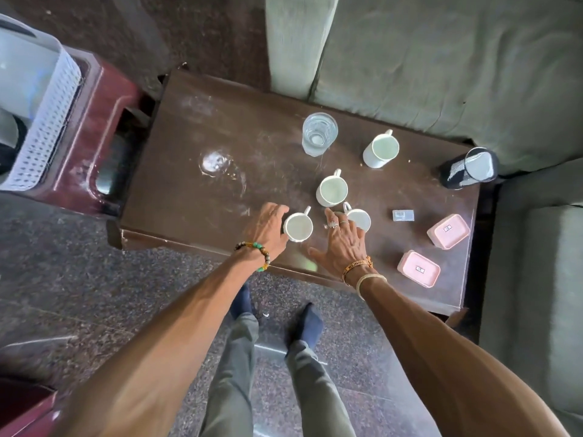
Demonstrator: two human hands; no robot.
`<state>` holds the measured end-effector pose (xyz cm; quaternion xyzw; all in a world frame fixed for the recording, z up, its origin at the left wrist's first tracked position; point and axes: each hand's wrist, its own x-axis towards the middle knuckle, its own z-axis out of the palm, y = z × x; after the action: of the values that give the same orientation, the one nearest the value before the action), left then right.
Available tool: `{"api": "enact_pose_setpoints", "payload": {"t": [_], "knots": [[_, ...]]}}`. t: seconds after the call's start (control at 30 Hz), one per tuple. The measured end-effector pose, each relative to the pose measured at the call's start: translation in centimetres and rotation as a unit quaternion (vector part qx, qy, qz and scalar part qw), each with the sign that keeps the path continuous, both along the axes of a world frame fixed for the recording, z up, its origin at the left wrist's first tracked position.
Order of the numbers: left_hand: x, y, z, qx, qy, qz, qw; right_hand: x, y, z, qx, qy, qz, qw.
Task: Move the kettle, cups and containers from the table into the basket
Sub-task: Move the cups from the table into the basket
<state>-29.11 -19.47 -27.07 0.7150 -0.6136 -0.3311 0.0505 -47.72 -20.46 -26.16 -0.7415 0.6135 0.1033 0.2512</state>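
Several white cups stand on the dark wooden table (195, 127). My left hand (268, 230) curls round the left side of the nearest cup (299, 228) by the front edge. My right hand (342, 244) lies with straight, spread fingers against a second cup (361, 218) just to the right. Two more cups (332, 188) (380, 149) stand farther back. Two pink lidded containers (448, 231) (418, 269) sit at the table's right end. The white perforated basket (47, 127) rests at the far left on a maroon stool (94, 143). No kettle is clearly visible.
A clear glass (319, 132) stands at the table's back. A black mesh holder (470, 168) sits at the back right corner, with a small grey box (403, 215) near the containers. A wet ring (217, 162) marks the table's left half. A green sofa (441, 64) borders the back and right.
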Motion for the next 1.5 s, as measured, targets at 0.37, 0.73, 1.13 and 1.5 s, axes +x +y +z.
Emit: {"api": "enact_pose_setpoints", "payload": {"t": [0.37,0.73,1.13,1.5], "knots": [[-1.5,-0.2,-6.3,0.039,0.019,0.035,0.998,2.9,-1.4,-6.9,0.09,-0.143,-0.091,0.981],[0.6,-1.2,1.7,0.061,0.128,0.151,0.978,5.6,-2.8,0.9,0.066,-0.167,-0.076,0.981],[14.9,-0.4,26.5,-0.107,0.077,0.223,0.966,20.0,-6.5,24.2,-0.029,-0.194,0.098,0.976],[30.4,6.6,29.2,-0.115,0.101,0.26,0.954,36.4,-0.7,27.1,-0.032,-0.198,0.161,0.966]]}}
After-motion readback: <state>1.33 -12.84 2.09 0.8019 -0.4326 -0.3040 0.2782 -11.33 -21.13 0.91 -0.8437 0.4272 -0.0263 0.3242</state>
